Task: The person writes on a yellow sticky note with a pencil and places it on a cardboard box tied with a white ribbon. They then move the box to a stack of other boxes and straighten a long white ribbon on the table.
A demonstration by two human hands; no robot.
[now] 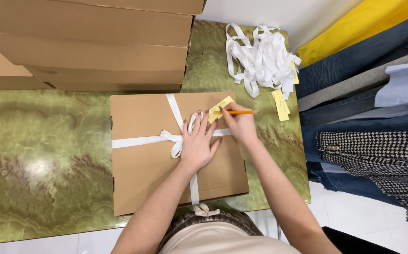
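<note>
Green marble counter (pixel 39 155): left hand (pixel 198 143) spread flat on ribbon-tied cardboard box (pixel 143 174); right hand (pixel 238 123) pinching yellow pencil (pixel 239 112) over yellow tag (pixel 220 103).

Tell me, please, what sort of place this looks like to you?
Probably a clothing shop's packing counter: a ribbon-tied cardboard box on a green marble-look table, flat cartons stacked behind, spare white ribbons, and hanging garments alongside.

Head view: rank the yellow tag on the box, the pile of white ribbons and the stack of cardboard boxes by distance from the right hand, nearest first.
1. Yellow tag on the box: at the fingertips of the right hand, under the pencil.
2. Pile of white ribbons: beyond the hand, at the table's far edge.
3. Stack of cardboard boxes: farthest, at the far left.
</note>
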